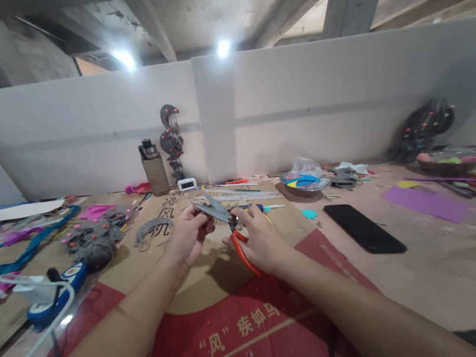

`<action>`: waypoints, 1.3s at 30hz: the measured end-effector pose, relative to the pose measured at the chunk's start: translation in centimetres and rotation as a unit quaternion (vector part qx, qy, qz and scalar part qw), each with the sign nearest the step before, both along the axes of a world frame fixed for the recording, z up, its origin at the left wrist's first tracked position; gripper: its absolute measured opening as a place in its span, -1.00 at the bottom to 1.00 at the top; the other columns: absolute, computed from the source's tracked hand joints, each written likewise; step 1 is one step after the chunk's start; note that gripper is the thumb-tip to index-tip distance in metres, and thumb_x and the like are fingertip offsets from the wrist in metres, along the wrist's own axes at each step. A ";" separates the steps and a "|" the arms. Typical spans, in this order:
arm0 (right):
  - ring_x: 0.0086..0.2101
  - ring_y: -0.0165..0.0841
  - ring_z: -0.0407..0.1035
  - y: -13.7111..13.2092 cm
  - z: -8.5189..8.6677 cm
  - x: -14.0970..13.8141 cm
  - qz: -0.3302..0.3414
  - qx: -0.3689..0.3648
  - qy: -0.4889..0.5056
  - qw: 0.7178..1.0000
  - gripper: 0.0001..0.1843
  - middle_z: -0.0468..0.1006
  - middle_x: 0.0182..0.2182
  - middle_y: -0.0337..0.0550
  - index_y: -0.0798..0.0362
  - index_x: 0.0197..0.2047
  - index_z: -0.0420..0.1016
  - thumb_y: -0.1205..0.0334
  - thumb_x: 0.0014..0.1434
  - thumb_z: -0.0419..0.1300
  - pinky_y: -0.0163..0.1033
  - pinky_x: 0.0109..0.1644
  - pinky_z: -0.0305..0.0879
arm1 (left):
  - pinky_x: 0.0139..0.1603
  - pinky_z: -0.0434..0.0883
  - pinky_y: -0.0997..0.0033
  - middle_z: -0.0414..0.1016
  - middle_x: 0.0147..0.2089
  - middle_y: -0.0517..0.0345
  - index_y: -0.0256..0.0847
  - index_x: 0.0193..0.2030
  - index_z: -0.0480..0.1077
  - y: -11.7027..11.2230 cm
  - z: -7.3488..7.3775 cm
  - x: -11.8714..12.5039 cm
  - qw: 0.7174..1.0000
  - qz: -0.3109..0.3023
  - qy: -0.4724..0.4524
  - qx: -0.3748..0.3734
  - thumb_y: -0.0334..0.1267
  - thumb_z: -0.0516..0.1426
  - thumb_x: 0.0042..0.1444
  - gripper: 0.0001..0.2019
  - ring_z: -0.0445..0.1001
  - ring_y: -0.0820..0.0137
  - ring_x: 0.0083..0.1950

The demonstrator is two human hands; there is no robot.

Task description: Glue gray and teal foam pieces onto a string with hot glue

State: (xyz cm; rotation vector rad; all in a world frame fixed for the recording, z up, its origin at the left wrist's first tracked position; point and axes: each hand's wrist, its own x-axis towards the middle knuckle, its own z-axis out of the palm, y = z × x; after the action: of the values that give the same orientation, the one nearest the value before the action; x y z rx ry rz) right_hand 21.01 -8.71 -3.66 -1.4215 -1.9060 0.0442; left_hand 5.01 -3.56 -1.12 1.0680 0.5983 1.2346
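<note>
My right hand is closed round the red-orange handles of a pair of scissors. Their metal blades point up and to the left, toward my left hand. The fingers of that hand are pinched together beside the blades, around something small and greyish that I cannot make out. Under both hands lies a flat cardboard sheet, red and brown with printed characters. A cut grey piece rests on it, left of my left hand. Behind the scissors, a ruler and several thin tools lie on the cardboard.
Grey pieces with pink dots and a blue power strip with a white cable are at left. A bottle and a small clock stand before the white partition. A black phone and purple sheet lie right.
</note>
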 end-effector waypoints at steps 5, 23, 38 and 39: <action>-0.23 -0.31 0.27 -0.1 0.1 0.0 -0.005 -0.003 0.000 1.000 -0.46 0.23 -0.16 -0.07 -0.07 0.10 0.23 -0.05 0.08 0.16 -0.17 -0.12 0.29 | -0.51 0.16 0.56 0.35 -0.52 0.27 -0.27 -0.42 0.34 0.0 -0.1 -0.1 1.000 -0.001 -0.004 0.003 -0.42 0.23 -0.19 -0.83 0.23 0.62 -0.57; -0.26 -0.33 0.26 -0.3 0.3 -0.1 0.002 0.006 0.000 1.000 -0.52 0.23 -0.18 -0.09 -0.05 0.06 0.25 0.06 0.07 0.17 -0.20 -0.14 0.29 | -0.54 0.17 0.57 0.36 -0.51 0.25 -0.28 -0.43 0.34 -0.1 0.5 -0.1 1.000 0.012 -0.021 0.002 -0.41 0.27 -0.21 -0.81 0.24 0.60 -0.55; -0.27 -0.34 0.28 -0.3 0.3 -0.1 -0.002 -0.005 -0.004 1.000 -0.53 0.24 -0.18 -0.08 -0.05 0.06 0.25 0.05 0.09 0.17 -0.21 -0.14 0.29 | -0.54 0.16 0.55 0.33 -0.52 0.26 -0.29 -0.43 0.36 0.0 0.3 -0.2 1.000 0.011 -0.004 0.015 -0.40 0.27 -0.22 -0.82 0.23 0.61 -0.55; -0.26 -0.33 0.28 -0.3 0.3 -0.1 -0.004 -0.004 -0.006 1.000 -0.54 0.24 -0.18 -0.08 -0.05 0.06 0.25 0.05 0.09 0.17 -0.21 -0.14 0.29 | -0.54 0.16 0.55 0.33 -0.52 0.27 -0.29 -0.44 0.36 0.1 0.3 -0.1 1.000 0.012 -0.004 0.015 -0.40 0.27 -0.22 -0.82 0.23 0.61 -0.55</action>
State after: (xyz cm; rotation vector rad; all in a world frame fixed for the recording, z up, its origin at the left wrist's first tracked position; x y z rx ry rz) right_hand 20.93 -9.00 -3.37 -1.4372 -1.9122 0.0404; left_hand 4.86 -3.50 -0.78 1.0839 0.5906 1.2719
